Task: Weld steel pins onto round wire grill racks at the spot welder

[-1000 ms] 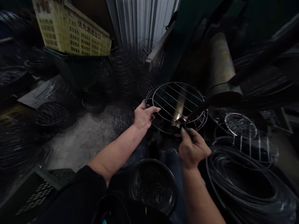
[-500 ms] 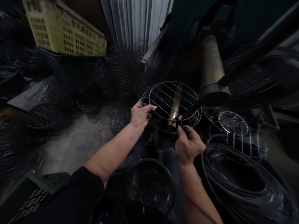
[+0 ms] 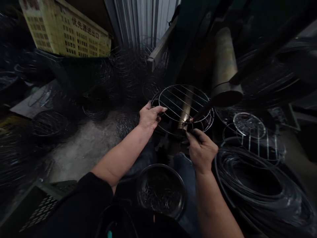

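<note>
While the round wire rack (image 3: 185,101) spans the brass-coloured bar (image 3: 186,110), its near edge comes right up to the tip of the dark arm (image 3: 201,111), and this is a tight spot! If the left hand (image 3: 150,116) lets that rim tilt, I'd say the near edge could slip out of line with the tip. And look how close the right hand (image 3: 201,147) is: stray up toward the tip and those fingers might get pinched or burnt.

So where's the rack? Just beyond both hands, its side edge caught by the left one, thumb over the rim, fingers curled below, a firm closed grip. The right sits just beside the near edge, thumb and forefinger drawn together; too dark there to tell whether anything is between them.

Moving out, a thick cylinder (image 3: 225,61) looms past the rack's far side. Below the hands, a metal bowl (image 3: 182,180) has short wire bits (image 3: 158,197) lying inside its rim. Beside the right forearm, a big wire coil (image 3: 229,177); and over past the left arm, a yellow crate (image 3: 71,29) rests on the edges of a dark bin (image 3: 66,74).
</note>
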A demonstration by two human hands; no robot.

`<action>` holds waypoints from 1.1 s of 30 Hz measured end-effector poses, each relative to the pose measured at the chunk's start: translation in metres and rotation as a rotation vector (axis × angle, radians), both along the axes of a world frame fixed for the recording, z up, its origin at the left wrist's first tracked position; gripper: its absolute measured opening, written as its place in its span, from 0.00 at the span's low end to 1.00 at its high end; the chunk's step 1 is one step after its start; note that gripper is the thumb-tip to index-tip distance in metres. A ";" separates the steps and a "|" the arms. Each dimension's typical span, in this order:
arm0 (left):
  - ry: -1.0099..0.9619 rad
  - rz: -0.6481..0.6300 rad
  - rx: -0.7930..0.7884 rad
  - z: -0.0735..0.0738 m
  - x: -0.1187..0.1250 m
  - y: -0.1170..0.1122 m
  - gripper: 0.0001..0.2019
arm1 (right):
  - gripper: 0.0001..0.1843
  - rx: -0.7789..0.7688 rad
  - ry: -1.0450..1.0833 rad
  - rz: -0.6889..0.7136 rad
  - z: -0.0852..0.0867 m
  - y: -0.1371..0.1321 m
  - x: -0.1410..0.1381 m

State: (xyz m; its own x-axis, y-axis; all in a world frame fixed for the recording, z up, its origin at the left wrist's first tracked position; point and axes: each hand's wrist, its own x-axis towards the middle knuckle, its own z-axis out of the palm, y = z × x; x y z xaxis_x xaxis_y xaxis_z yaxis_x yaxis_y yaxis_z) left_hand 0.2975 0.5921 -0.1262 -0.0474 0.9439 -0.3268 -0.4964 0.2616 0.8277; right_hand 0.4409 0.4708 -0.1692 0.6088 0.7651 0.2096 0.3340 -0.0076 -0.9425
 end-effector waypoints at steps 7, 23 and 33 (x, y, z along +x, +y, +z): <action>0.030 -0.014 -0.024 0.006 0.002 0.002 0.22 | 0.14 0.120 -0.089 -0.014 -0.019 0.011 0.008; 0.053 0.014 -0.084 0.011 0.003 0.005 0.41 | 0.16 0.160 0.117 0.005 -0.004 0.003 0.034; 0.066 0.060 -0.059 0.007 0.006 0.007 0.31 | 0.12 0.187 0.157 -0.045 -0.002 0.020 0.040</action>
